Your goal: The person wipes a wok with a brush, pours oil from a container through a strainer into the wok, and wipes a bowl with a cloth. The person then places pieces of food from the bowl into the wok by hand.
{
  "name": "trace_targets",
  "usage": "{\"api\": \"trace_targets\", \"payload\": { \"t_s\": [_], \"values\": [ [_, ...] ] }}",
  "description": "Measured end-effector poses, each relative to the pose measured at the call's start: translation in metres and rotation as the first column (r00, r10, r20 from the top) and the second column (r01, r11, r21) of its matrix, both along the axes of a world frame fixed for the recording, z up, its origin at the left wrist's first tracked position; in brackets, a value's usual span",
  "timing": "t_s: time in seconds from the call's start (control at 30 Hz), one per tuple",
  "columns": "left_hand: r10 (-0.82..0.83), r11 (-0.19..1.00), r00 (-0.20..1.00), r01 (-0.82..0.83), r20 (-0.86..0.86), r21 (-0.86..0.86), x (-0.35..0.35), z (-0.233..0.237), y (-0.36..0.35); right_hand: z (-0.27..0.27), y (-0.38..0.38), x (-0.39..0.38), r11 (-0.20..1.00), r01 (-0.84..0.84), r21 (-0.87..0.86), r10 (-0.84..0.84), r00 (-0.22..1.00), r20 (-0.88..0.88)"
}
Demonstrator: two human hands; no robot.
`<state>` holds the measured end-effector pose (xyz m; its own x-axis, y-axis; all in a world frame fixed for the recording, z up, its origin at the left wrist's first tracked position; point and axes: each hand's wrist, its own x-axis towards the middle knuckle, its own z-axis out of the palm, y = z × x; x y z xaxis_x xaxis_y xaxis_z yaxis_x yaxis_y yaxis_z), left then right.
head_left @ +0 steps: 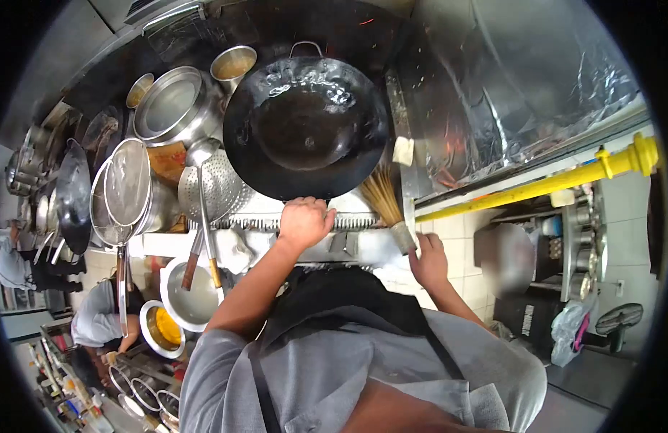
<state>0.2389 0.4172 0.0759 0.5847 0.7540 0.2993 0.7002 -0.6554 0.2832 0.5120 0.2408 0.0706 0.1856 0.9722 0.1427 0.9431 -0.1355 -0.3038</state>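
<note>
A large black wok [305, 133], wet and shiny inside, sits on the range with a loop handle at its far rim. My left hand [305, 222] is closed at the near rim, gripping the wok where its near handle is hidden under my fingers. To the right of the wok, a bamboo wok brush [384, 198] leans with its bristles toward the rim and its bound handle toward me. My right hand [429, 258] is beside the brush's handle end, thumb close to it and fingers apart from the thumb.
Left of the wok are a perforated skimmer [204, 189], a ladle [203, 153], wire strainers [127, 180] and a steel pot [168, 105]. A yellow pipe [536, 182] runs along the right. A person [107, 314] bends at the lower left near a bowl of yellow food [163, 328].
</note>
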Motion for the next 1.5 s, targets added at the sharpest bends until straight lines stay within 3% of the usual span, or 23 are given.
{"api": "trace_targets", "payload": {
  "t_s": [0.17, 0.3, 0.4, 0.43, 0.5, 0.53, 0.57, 0.7, 0.8, 0.83, 0.87, 0.9, 0.97, 1.0, 1.03, 1.07, 1.13, 1.2, 1.27, 1.33, 1.4, 1.47, 1.5],
  "values": [
    [0.048, 0.999, 0.999, -0.047, -0.019, 0.017, 0.002, -0.018, 0.030, -0.030, 0.072, -0.025, 0.814, 0.240, -0.529, -0.168, 0.969, 0.181],
    [0.052, 0.998, 0.996, -0.054, -0.069, -0.032, 0.004, -0.022, 0.039, -0.053, 0.081, -0.018, 0.763, 0.304, -0.570, -0.160, 0.944, 0.288],
    [0.044, 0.999, 0.998, -0.045, -0.036, -0.008, -0.001, -0.030, 0.045, -0.045, 0.072, -0.013, 0.776, 0.250, -0.579, -0.145, 0.964, 0.223],
    [0.034, 0.999, 0.999, -0.034, 0.009, 0.015, -0.002, -0.032, 0.046, -0.045, 0.063, -0.006, 0.742, 0.246, -0.623, -0.383, 0.919, -0.093],
    [0.014, 0.998, 1.000, -0.014, 0.008, -0.056, -0.006, -0.034, 0.046, -0.031, 0.042, -0.005, 0.750, 0.197, -0.631, -0.644, 0.439, -0.627],
    [0.020, 0.998, 1.000, -0.019, 0.009, -0.061, -0.009, -0.032, 0.044, 0.021, 0.042, -0.029, 0.723, 0.163, -0.671, -0.690, 0.157, -0.706],
    [0.025, 0.997, 0.996, -0.019, 0.087, -0.072, -0.012, -0.028, 0.041, 0.041, 0.038, -0.038, 0.749, 0.202, -0.631, -0.650, 0.035, -0.759],
    [0.011, 0.988, 0.981, 0.020, 0.196, -0.155, -0.025, -0.015, 0.036, 0.130, 0.104, -0.034, 0.996, 0.014, -0.085, -0.086, 0.140, -0.986],
    [-0.055, 0.989, 0.974, 0.084, 0.220, -0.123, -0.039, -0.017, 0.026, 0.160, 0.220, -0.046, 0.952, 0.156, 0.261, 0.237, 0.158, -0.959],
    [-0.097, 0.990, 0.977, 0.114, 0.191, -0.082, -0.044, -0.020, 0.022, 0.151, 0.263, -0.040, 0.922, 0.177, 0.345, 0.258, 0.386, -0.886],
    [-0.140, 0.988, 0.978, 0.149, 0.156, -0.042, -0.048, -0.021, 0.020, 0.143, 0.300, -0.048, 0.866, 0.126, 0.484, 0.217, 0.777, -0.591],
    [-0.157, 0.981, 0.977, 0.172, 0.147, -0.095, -0.052, -0.017, 0.021, 0.112, 0.335, -0.049, 0.842, 0.048, 0.537, 0.217, 0.882, -0.419],
    [-0.149, 0.981, 0.979, 0.164, 0.141, -0.100, -0.051, -0.015, 0.021, 0.040, 0.375, -0.072, 0.953, 0.147, 0.265, -0.125, 0.987, -0.098],
    [-0.135, 0.981, 0.979, 0.153, 0.152, -0.116, -0.048, -0.014, 0.019, 0.013, 0.383, -0.079, 0.957, 0.105, -0.269, -0.169, 0.960, -0.225],
    [-0.114, 0.981, 0.979, 0.138, 0.171, -0.138, -0.045, -0.014, 0.018, -0.021, 0.381, -0.086, 0.832, -0.305, -0.463, 0.097, 0.902, -0.420],
    [-0.120, 0.982, 0.980, 0.141, 0.160, -0.129, -0.044, -0.014, 0.017, -0.006, 0.339, -0.128, 0.919, -0.224, -0.324, 0.169, 0.967, -0.191],
    [-0.064, 0.993, 0.984, 0.079, 0.165, -0.086, -0.042, -0.015, 0.011, -0.012, 0.308, -0.137, 0.788, -0.583, -0.195, 0.328, 0.667, -0.669],
    [-0.052, 0.991, 0.976, 0.077, 0.213, -0.113, -0.038, -0.015, 0.006, 0.008, 0.315, -0.084, 0.712, -0.600, -0.364, 0.472, 0.793, -0.385],
    [-0.010, 0.993, 0.979, 0.035, 0.203, -0.116, -0.036, -0.008, 0.004, 0.057, 0.341, -0.040, 0.857, -0.173, -0.486, 0.258, 0.959, 0.114],
    [0.020, 0.992, 0.982, 0.004, 0.189, -0.123, -0.035, -0.006, 0.008, 0.053, 0.380, -0.027, 0.972, 0.230, 0.046, -0.227, 0.971, -0.075],
    [0.031, 0.991, 0.991, -0.013, 0.130, -0.136, -0.036, -0.004, -0.001, 0.057, 0.388, -0.061, 0.928, 0.337, 0.161, -0.301, 0.929, -0.213],
    [0.036, 0.990, 0.993, -0.020, 0.111, -0.141, -0.033, -0.004, -0.004, 0.027, 0.382, -0.098, 0.949, 0.229, -0.216, -0.267, 0.948, -0.170],
    [0.048, 0.992, 0.997, -0.041, 0.062, -0.121, -0.032, -0.004, -0.005, 0.013, 0.368, -0.122, 0.960, -0.087, -0.265, 0.048, 0.988, -0.148]
  ]
}}
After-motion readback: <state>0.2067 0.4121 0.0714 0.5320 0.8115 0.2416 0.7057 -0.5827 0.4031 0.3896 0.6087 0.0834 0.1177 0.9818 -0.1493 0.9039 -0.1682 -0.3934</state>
